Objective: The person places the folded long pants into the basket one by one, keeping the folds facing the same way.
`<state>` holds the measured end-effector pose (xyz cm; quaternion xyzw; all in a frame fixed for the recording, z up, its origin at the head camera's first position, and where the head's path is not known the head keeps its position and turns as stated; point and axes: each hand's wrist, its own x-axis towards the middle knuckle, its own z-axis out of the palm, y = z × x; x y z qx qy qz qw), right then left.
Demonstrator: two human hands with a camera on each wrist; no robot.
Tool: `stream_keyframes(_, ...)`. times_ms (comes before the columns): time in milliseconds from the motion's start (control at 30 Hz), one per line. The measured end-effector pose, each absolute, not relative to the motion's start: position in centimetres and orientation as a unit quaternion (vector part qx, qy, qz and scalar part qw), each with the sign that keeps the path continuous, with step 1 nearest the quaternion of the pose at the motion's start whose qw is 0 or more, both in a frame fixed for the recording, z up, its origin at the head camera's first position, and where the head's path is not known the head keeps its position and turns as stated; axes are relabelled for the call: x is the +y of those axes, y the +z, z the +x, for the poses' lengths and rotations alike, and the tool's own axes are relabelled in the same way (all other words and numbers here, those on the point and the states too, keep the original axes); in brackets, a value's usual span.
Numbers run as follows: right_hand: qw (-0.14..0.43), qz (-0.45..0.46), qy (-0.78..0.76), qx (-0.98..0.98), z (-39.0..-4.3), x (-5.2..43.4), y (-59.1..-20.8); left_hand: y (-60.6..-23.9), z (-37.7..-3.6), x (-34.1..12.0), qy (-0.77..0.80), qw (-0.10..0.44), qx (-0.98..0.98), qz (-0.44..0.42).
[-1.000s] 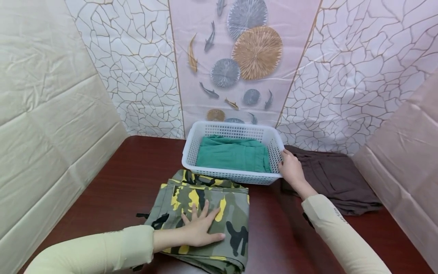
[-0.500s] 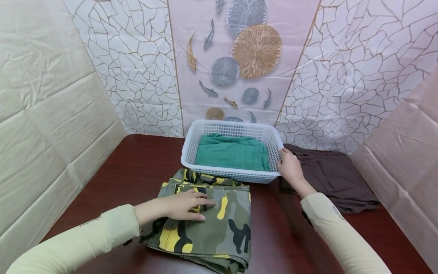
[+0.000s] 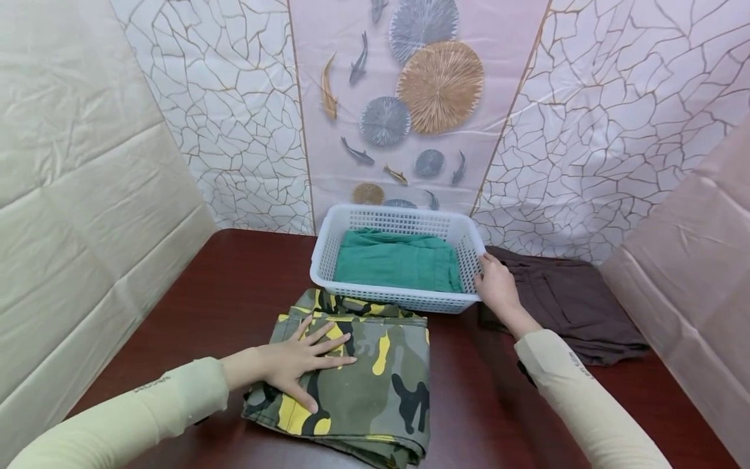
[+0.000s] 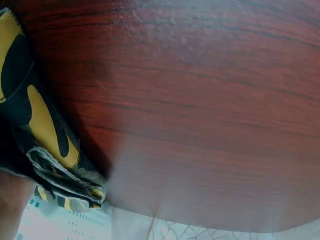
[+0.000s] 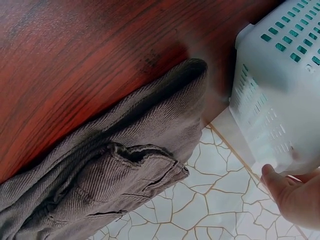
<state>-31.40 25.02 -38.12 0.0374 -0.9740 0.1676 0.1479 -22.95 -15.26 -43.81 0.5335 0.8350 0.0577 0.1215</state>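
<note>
Grip status, left: we see the left hand (image 3: 293, 365) released, palm down, its fingers straight and fanned apart on the folded camouflage garment (image 3: 363, 391).
Grip status, right: we see the right hand (image 3: 497, 284) grasping the white basket (image 3: 404, 298) at its right end, digits curled at the rim near the front corner.
Garment location: we find the camouflage garment on the dark red table (image 3: 234, 280), directly in front of the basket; we cannot tell whether the two touch.
Basket contents: we note a folded green cloth (image 3: 398, 260) lying inside.
Right-side item: we locate the folded brown garment (image 3: 565, 306) on the table, just beyond the right hand.
Left wrist view: we observe the layered, stitched edge of the camouflage garment from the side, which the head view hides.
Right wrist view: we observe a ribbed weave and a gaping fold on the brown garment, plus a digit against the basket's outer corner.
Head view: we observe both hands together and the fish and discs printed on the backdrop (image 3: 246, 117).
Arm pose, left: we see the left sleeve (image 3: 125, 423) enter from lower left, the forearm angled inward.
Arm pose, right: we see the right sleeve (image 3: 586, 400) reach forward and inward from lower right.
</note>
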Motion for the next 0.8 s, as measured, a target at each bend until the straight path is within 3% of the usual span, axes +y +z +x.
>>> stream_keyframes(800,0.135,0.051,0.171,-0.975,-31.4,25.3,-38.4,-44.4,-21.9,-9.0,0.045,0.131,0.859,0.492)
